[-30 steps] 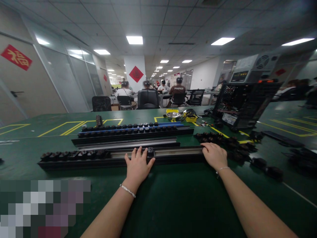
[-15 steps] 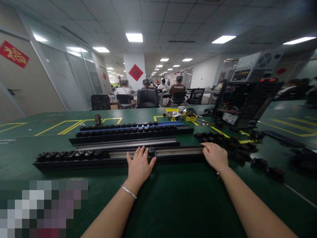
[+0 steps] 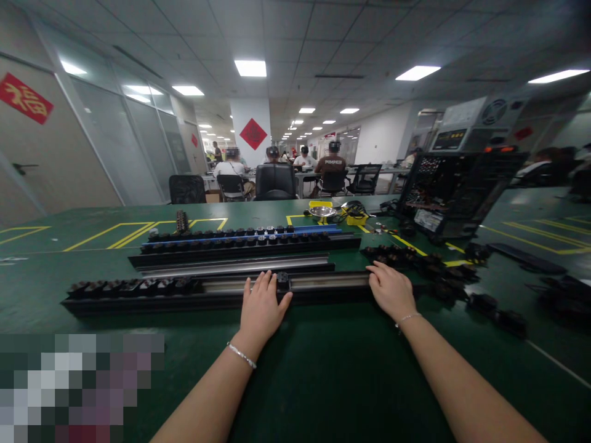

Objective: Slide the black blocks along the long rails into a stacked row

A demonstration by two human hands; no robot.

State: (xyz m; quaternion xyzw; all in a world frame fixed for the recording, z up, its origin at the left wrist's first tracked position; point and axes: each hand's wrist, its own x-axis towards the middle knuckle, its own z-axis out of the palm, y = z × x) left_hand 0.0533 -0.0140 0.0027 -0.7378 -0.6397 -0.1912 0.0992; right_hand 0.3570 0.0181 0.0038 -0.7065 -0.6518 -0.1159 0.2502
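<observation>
Head view: left hand (image 3: 261,307) flat, fingers (image 3: 264,284) spread, on near black rail (image 3: 152,299); right hand (image 3: 391,290) laid open on its right end.

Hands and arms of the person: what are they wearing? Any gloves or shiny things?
No gloves, and no sleeves in view: both forearms are bare. The left hand has a thin silvery bracelet around its wrist. The right hand has a finer silvery chain bracelet around its wrist. No rings or watch show.
</observation>
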